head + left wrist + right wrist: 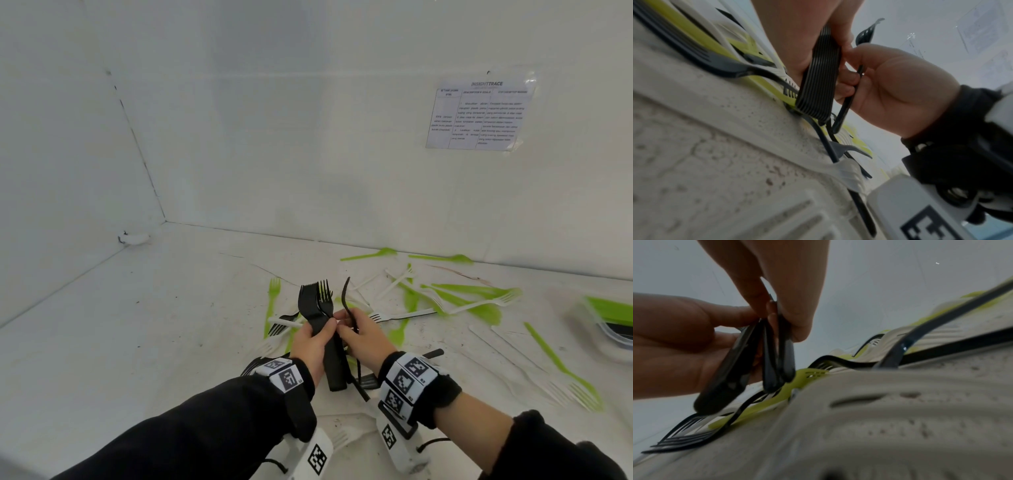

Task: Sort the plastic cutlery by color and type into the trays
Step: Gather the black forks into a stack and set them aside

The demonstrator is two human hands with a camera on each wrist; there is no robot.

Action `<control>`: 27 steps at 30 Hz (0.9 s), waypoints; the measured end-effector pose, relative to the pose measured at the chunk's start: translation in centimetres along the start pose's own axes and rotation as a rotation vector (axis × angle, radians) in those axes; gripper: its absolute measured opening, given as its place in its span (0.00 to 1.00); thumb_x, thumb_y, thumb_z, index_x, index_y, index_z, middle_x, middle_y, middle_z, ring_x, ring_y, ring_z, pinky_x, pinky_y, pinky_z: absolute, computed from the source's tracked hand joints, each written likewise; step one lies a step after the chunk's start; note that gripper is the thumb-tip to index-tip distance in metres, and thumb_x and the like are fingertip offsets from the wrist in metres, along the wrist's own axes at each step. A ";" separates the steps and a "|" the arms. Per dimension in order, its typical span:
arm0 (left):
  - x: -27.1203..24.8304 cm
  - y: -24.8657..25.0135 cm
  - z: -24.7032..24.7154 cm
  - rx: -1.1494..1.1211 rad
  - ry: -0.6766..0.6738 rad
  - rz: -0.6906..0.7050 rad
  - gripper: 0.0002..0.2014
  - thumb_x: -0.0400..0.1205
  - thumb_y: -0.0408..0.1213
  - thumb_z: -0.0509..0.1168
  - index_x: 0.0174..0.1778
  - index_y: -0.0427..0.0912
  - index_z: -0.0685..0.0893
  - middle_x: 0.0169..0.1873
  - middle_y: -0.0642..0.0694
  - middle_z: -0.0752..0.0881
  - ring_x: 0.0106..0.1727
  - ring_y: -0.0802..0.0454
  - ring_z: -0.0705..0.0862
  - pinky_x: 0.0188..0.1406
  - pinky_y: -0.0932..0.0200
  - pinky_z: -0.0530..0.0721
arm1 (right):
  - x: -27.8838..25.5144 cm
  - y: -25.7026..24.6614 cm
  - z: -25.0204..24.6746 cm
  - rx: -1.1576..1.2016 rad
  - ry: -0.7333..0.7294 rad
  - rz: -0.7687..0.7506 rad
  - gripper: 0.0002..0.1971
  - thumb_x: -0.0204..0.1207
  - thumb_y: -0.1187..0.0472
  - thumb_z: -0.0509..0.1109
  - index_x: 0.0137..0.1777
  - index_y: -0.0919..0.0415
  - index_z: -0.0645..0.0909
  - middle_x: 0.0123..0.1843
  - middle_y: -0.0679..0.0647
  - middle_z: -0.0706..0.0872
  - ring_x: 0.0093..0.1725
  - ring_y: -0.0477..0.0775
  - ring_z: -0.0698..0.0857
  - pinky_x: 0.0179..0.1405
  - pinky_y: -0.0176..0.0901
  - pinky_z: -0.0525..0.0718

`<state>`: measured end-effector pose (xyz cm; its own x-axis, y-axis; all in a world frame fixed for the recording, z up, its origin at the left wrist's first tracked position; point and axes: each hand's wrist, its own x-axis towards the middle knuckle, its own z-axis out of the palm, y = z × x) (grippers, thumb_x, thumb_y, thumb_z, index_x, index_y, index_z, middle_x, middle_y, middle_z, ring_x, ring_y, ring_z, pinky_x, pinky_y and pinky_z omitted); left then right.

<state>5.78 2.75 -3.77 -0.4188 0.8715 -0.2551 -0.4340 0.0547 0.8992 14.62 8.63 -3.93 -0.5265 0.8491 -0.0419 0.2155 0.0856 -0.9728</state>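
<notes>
My left hand grips a stack of black forks upright, tines up, handles reaching down past my wrist. The stack's ribbed handle edges fill the middle of the left wrist view. My right hand pinches a single black fork right beside the stack, its thin handle running through the curled fingers. Both hands meet above a scatter of loose cutlery. In the right wrist view the dark handles hang between the two hands.
Green forks and spoons and white forks lie scattered on the white table to the right. More black forks lie under my hands. A tray holding green cutlery sits at the right edge. White walls close the back and left.
</notes>
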 end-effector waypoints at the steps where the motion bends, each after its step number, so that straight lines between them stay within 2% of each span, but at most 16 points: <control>1: 0.0 0.0 -0.1 0.003 0.004 0.000 0.06 0.83 0.29 0.61 0.51 0.38 0.83 0.46 0.39 0.88 0.46 0.47 0.86 0.46 0.55 0.86 | 0.1 0.0 0.0 -0.006 -0.005 0.003 0.09 0.80 0.66 0.61 0.50 0.50 0.75 0.42 0.47 0.77 0.42 0.46 0.78 0.45 0.38 0.78; 4: -0.1 0.1 -0.2 -0.007 0.023 -0.009 0.08 0.82 0.29 0.62 0.55 0.34 0.83 0.52 0.34 0.87 0.52 0.42 0.86 0.56 0.46 0.84 | -0.2 -0.1 -0.1 -0.031 -0.035 -0.018 0.09 0.80 0.67 0.61 0.55 0.54 0.73 0.42 0.46 0.77 0.37 0.41 0.77 0.33 0.25 0.76; 6: -0.1 0.0 -0.3 -0.009 0.026 -0.011 0.08 0.82 0.29 0.63 0.55 0.34 0.83 0.53 0.33 0.87 0.53 0.40 0.86 0.58 0.44 0.83 | -0.2 0.0 -0.2 -0.055 -0.024 -0.041 0.10 0.79 0.68 0.62 0.57 0.56 0.73 0.42 0.45 0.78 0.38 0.40 0.77 0.38 0.27 0.77; 8: -0.1 0.0 -0.3 0.009 0.030 -0.002 0.06 0.82 0.29 0.64 0.53 0.36 0.83 0.51 0.33 0.87 0.51 0.41 0.86 0.56 0.46 0.84 | -0.3 0.0 -0.1 -0.077 0.004 -0.045 0.09 0.79 0.68 0.62 0.56 0.56 0.73 0.42 0.45 0.78 0.38 0.41 0.77 0.41 0.30 0.77; 11: 0.0 -0.3 -0.3 0.031 0.047 0.015 0.07 0.81 0.31 0.65 0.54 0.36 0.85 0.50 0.35 0.89 0.52 0.40 0.87 0.52 0.47 0.86 | -0.3 -0.1 0.0 -0.063 0.021 -0.034 0.07 0.81 0.68 0.60 0.55 0.57 0.72 0.41 0.47 0.77 0.36 0.42 0.78 0.31 0.26 0.78; 13: -0.1 -0.4 -0.3 0.028 0.060 0.011 0.07 0.81 0.31 0.65 0.54 0.37 0.85 0.50 0.35 0.89 0.52 0.39 0.87 0.53 0.44 0.86 | -0.5 -0.3 0.1 -0.054 0.029 -0.021 0.07 0.81 0.68 0.59 0.53 0.57 0.72 0.40 0.48 0.77 0.35 0.43 0.78 0.28 0.26 0.78; 16: -0.3 -0.4 -0.2 0.028 0.045 -0.004 0.10 0.80 0.33 0.66 0.56 0.37 0.85 0.52 0.36 0.89 0.56 0.39 0.86 0.62 0.37 0.82 | -0.8 -0.2 0.0 -0.169 0.062 -0.059 0.08 0.78 0.68 0.63 0.54 0.58 0.76 0.43 0.45 0.79 0.43 0.45 0.79 0.39 0.24 0.75; 18: -0.3 -0.5 -0.1 0.041 0.052 -0.009 0.08 0.81 0.32 0.66 0.54 0.38 0.86 0.52 0.35 0.88 0.56 0.39 0.86 0.63 0.37 0.81 | -0.9 -0.6 0.1 -0.187 0.060 -0.042 0.11 0.77 0.70 0.62 0.57 0.61 0.77 0.46 0.48 0.80 0.49 0.48 0.79 0.44 0.28 0.74; 19: -0.3 -0.5 -0.1 0.043 0.067 -0.014 0.07 0.81 0.32 0.65 0.53 0.38 0.86 0.52 0.34 0.88 0.55 0.39 0.86 0.62 0.38 0.81 | -0.9 -0.8 0.1 -0.155 0.045 -0.019 0.11 0.78 0.71 0.60 0.57 0.61 0.77 0.45 0.49 0.80 0.48 0.49 0.79 0.42 0.28 0.75; 21: -0.1 -0.4 -0.1 0.028 0.098 -0.022 0.07 0.83 0.33 0.64 0.53 0.36 0.84 0.50 0.30 0.86 0.49 0.39 0.85 0.57 0.40 0.83 | -0.7 -1.1 0.3 -0.099 0.034 0.028 0.13 0.80 0.72 0.54 0.58 0.60 0.75 0.43 0.51 0.76 0.40 0.48 0.78 0.29 0.25 0.76; 22: 0.0 -0.3 -0.1 0.028 0.106 -0.018 0.08 0.83 0.33 0.63 0.54 0.35 0.83 0.48 0.30 0.84 0.45 0.40 0.83 0.55 0.40 0.83 | -0.7 -1.3 0.3 -0.111 0.035 0.034 0.14 0.82 0.71 0.52 0.60 0.61 0.75 0.45 0.54 0.75 0.39 0.48 0.78 0.28 0.28 0.79; 23: 0.0 -0.2 -0.1 0.032 0.107 -0.012 0.08 0.83 0.33 0.63 0.54 0.34 0.83 0.48 0.30 0.84 0.44 0.40 0.83 0.55 0.39 0.83 | -0.5 -1.3 0.4 -0.131 0.036 0.035 0.16 0.83 0.70 0.51 0.63 0.63 0.76 0.49 0.59 0.76 0.40 0.51 0.79 0.32 0.35 0.84; 24: 0.0 -0.1 0.0 0.042 0.100 -0.005 0.07 0.83 0.32 0.64 0.53 0.34 0.83 0.48 0.31 0.84 0.46 0.38 0.84 0.57 0.38 0.82 | -0.4 -1.4 0.4 -0.149 0.024 0.028 0.17 0.83 0.69 0.51 0.65 0.64 0.76 0.52 0.63 0.79 0.44 0.55 0.81 0.41 0.46 0.87; 25: 0.0 -0.1 0.0 0.054 0.100 -0.002 0.07 0.82 0.32 0.64 0.53 0.35 0.84 0.51 0.31 0.86 0.50 0.37 0.85 0.60 0.37 0.83 | -0.4 -1.5 0.6 -0.172 0.012 0.007 0.17 0.83 0.69 0.53 0.66 0.64 0.78 0.54 0.65 0.83 0.48 0.58 0.83 0.50 0.54 0.87; 27: -0.1 0.0 0.1 0.060 0.097 -0.006 0.08 0.82 0.31 0.64 0.55 0.36 0.84 0.54 0.32 0.86 0.57 0.36 0.85 0.61 0.37 0.82 | -0.6 -1.5 0.8 -0.213 0.034 -0.013 0.17 0.82 0.68 0.56 0.67 0.61 0.79 0.55 0.59 0.86 0.56 0.57 0.84 0.61 0.50 0.82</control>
<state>5.89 2.70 -3.70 -0.4924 0.8201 -0.2915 -0.3899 0.0916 0.9163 13.90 7.56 -2.59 -0.5032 0.8640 -0.0184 0.3795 0.2018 -0.9029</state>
